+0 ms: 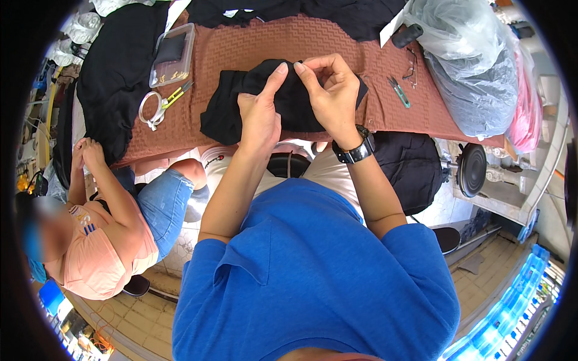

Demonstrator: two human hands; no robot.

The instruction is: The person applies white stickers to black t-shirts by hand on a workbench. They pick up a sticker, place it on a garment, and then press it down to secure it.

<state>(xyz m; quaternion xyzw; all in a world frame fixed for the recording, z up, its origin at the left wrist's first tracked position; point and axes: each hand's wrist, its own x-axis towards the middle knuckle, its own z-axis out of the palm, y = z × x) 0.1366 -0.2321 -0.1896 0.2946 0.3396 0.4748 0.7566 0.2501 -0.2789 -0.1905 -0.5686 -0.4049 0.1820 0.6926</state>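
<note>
A folded piece of black cloth (226, 111) lies across the near edge of the table, partly lifted between my hands. My left hand (263, 108) is closed on it, thumb pointing up along the fabric and the fingers tucked behind. With thumb and forefinger, my right hand (330, 90) pinches the top edge of the same cloth, close to my left thumb tip. Whether a needle or thread sits in that pinch is too small to tell. A dark watch is on my right wrist.
On the brown table cover (289, 45) are a clear plastic box (173, 57), yellow-green thread snips (176, 95), a white ring (149, 108), green snips (398, 92) and a black thread spool (407, 36). Stuffed plastic bags (469, 72) stand right. A co-worker (108, 240) sits left, beside black fabric (114, 78).
</note>
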